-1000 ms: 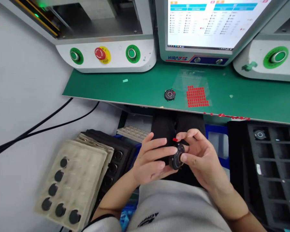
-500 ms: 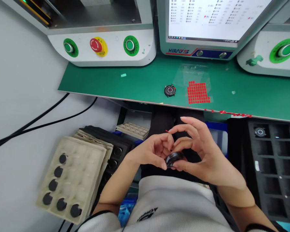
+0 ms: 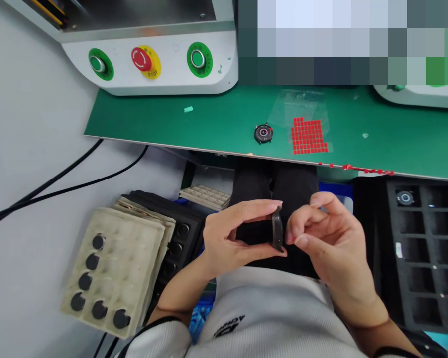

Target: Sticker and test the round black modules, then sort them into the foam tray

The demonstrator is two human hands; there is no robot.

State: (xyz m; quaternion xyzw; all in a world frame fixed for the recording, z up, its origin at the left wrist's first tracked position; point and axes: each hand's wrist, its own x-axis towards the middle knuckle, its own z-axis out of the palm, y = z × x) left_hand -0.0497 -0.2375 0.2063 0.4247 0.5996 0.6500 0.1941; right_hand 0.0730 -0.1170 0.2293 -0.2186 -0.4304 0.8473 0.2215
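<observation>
My left hand (image 3: 235,233) grips a round black watch case (image 3: 277,229) by its rim, between thumb and fingers. The case stands on edge above my lap, so its faces are seen almost side-on. Close to its right, my right hand (image 3: 328,238) has thumb and index finger pinched together. A speck of red, a small sticker (image 3: 294,238), shows at those fingertips, mostly hidden. On the green bench lies another watch case (image 3: 263,133), back up, with a red mark at its edge. Beside it is a sheet of small red square stickers (image 3: 308,137).
A beige tray (image 3: 130,268) with several black round pieces tops a stack at left. At right, a black compartment tray (image 3: 406,219) holds one watch case. Red bits line the bench edge (image 3: 358,169). Machine buttons, including a red stop button (image 3: 142,58), stand behind.
Both hands were on the watch case; my right hand has let go and drawn right. My left hand has turned the case on edge. The red sticker moved from a raised fingertip into the pinch.
</observation>
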